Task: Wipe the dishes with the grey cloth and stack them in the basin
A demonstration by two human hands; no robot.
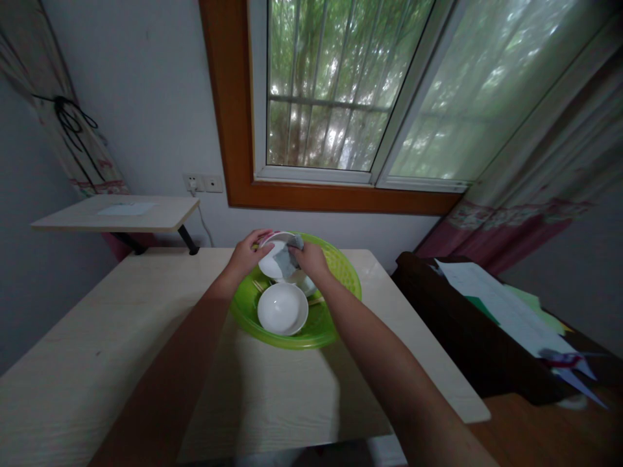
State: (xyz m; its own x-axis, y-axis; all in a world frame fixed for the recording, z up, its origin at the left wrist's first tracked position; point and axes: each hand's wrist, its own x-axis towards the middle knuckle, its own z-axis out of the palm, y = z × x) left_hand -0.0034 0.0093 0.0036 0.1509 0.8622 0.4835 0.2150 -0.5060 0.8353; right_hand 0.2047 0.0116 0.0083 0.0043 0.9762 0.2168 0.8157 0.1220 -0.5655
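Observation:
My left hand is closed on the left rim of a white bowl, which is tilted with its inside facing me. In my right hand a pale grey cloth is pinched against the bowl's right side and inner wall. Both hands are over a green plastic basin. Inside the basin, nearer to me, sits another white bowl. A further white dish is partly hidden beneath the held bowl. Chopsticks poke out at the left, and a similar light stick shows at the right.
The basin stands on a pale wooden table. A small raised shelf with a white paper is at the back left. Beyond the table's right edge is a dark brown piece of furniture with papers. A window is behind.

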